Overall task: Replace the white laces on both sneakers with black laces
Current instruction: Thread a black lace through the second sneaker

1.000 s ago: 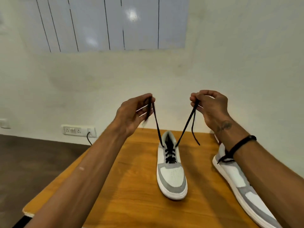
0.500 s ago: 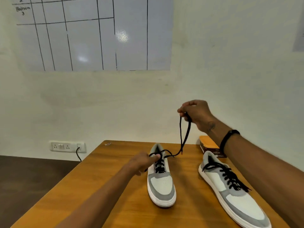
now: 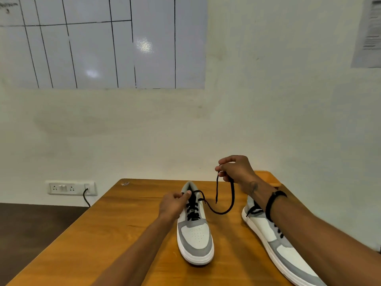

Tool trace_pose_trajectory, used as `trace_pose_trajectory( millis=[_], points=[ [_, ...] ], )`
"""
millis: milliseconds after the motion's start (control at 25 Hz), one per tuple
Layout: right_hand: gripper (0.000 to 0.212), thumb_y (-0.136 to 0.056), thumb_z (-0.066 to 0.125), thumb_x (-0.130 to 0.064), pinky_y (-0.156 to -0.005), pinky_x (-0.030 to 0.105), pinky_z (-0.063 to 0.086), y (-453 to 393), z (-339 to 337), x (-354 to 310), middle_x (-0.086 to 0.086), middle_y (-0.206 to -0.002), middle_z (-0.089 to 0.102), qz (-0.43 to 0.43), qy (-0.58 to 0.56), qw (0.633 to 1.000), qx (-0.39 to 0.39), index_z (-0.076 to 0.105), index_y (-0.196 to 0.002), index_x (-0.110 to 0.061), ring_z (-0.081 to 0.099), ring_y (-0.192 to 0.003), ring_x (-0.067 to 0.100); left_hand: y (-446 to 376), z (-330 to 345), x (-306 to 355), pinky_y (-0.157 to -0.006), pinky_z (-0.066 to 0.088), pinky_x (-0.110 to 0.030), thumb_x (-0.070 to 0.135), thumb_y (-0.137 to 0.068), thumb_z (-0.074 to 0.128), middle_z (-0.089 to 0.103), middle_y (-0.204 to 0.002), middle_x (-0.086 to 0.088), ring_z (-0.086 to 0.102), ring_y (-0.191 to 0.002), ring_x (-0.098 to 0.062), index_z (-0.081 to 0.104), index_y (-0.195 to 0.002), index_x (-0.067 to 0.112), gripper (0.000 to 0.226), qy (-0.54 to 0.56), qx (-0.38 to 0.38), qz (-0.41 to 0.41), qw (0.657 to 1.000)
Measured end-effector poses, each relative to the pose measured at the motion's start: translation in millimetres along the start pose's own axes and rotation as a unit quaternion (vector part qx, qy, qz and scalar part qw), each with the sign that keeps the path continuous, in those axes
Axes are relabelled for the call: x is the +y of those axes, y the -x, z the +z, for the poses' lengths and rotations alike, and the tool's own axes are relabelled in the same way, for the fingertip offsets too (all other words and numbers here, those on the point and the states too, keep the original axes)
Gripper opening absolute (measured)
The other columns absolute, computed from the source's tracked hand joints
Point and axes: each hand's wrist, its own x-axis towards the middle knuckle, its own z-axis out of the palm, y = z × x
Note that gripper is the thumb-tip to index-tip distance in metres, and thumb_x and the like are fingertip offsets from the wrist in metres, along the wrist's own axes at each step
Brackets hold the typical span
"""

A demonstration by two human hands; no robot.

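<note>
Head view: two hands work a black lace on a white-and-grey sneaker at centre frame.
Left hand pinches the flat black shoelace at the eyelets; right hand, raised, curls round its free end. Second black-laced white-and-grey sneaker lies lower right on the wooden table, partly behind the right forearm. Beyond: orange box, white wall socket, gridded whiteboard, writing unreadable.

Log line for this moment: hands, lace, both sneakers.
left hand: grips middle sneaker at top eyelets | right hand: pinches black lace end, raised, slack loop | right sneaker: black-laced | stage: lacing
</note>
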Motion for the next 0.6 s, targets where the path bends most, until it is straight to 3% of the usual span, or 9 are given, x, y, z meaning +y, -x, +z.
trace_pose_trajectory(
  millis=[120, 200, 320, 440, 600],
  points=[
    [0.011, -0.094, 0.066, 0.003, -0.059, 0.029, 0.057, 2.4, 12.5, 14.2, 0.015, -0.091, 0.080, -0.001, 0.015, 1.000, -0.007, 0.070, -0.103, -0.003, 0.072, -0.070, 0.020, -12.6, 9.0, -9.6, -0.072, 0.055, -0.036, 0.034, -0.092, 0.081, 0.072, -0.106, -0.007, 0.066, -0.094, -0.022, 0.068, -0.101, 0.015, 0.025, 0.094, 0.008, -0.054, 0.994],
    [0.009, -0.099, 0.064, 0.000, -0.062, 0.032, 0.060, 1.6, 20.5, 23.1, 0.014, -0.089, 0.080, 0.008, -0.010, 1.000, -0.007, 0.066, -0.107, -0.003, 0.073, -0.069, 0.021, -19.2, 9.9, -13.0, -0.061, 0.045, -0.033, 0.022, -0.096, 0.075, 0.066, -0.094, -0.009, 0.055, -0.078, -0.019, 0.064, -0.089, 0.013, 0.016, 0.150, 0.015, -0.082, 0.985],
    [0.011, -0.100, 0.062, 0.004, -0.068, 0.034, 0.063, -2.1, 22.8, 23.6, 0.018, -0.094, 0.079, 0.039, -0.079, 0.996, -0.001, 0.065, -0.110, 0.001, 0.074, -0.071, 0.022, -19.1, -1.3, 4.3, -0.058, 0.044, -0.027, 0.016, -0.102, 0.066, 0.065, -0.087, -0.008, 0.053, -0.067, -0.013, 0.069, -0.095, 0.010, 0.009, 0.225, 0.028, -0.114, 0.967],
    [0.011, -0.098, 0.063, 0.007, -0.066, 0.031, 0.062, -5.7, 16.5, 3.5, 0.022, -0.097, 0.078, 0.047, -0.128, 0.991, 0.008, 0.068, -0.108, 0.004, 0.071, -0.070, 0.021, -23.9, -22.7, 37.5, -0.056, 0.044, -0.025, 0.019, -0.103, 0.066, 0.068, -0.082, -0.003, 0.047, -0.059, -0.010, 0.073, -0.100, 0.006, 0.015, 0.240, 0.040, -0.084, 0.966],
    [0.008, -0.101, 0.062, 0.001, -0.064, 0.027, 0.061, -9.1, 9.1, -53.9, 0.019, -0.099, 0.078, -0.014, -0.175, 0.984, 0.029, 0.067, -0.107, 0.000, 0.070, -0.069, 0.018, -24.9, -52.9, 102.4, -0.057, 0.038, -0.027, 0.013, -0.102, 0.067, 0.063, -0.078, -0.004, 0.042, -0.060, -0.013, 0.075, -0.102, 0.005, 0.012, 0.224, 0.041, 0.002, 0.974]
  ],
)
